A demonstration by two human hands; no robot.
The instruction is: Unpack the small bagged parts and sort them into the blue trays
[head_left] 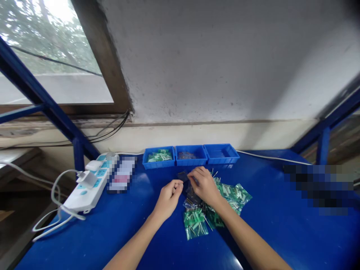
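Observation:
My right hand [204, 186] is closed, its thumb and fingertips pinching the edge of a small dark plastic packet [183, 176]. Close by on the left is my left hand [169, 197], fingers curled and thumb pressed to them just below that packet; what lies in this pinch is too small to make out. Under and around my right hand lies a pile of clear bags with green and white parts [236, 195]. A similar bag [195, 223] rests at the front of the pile. Bags with dark parts [192, 198] are partly covered by my right hand, near loose thin metal pins [208, 221].
Three blue bins stand along the wall: the left bin [159, 165] holds green packets, the middle bin [191, 162] brownish ones, beside a right bin [222, 153]. A white power strip [90, 187] with cables and a blurred phone [122, 174] lie left on the blue table [281, 225].

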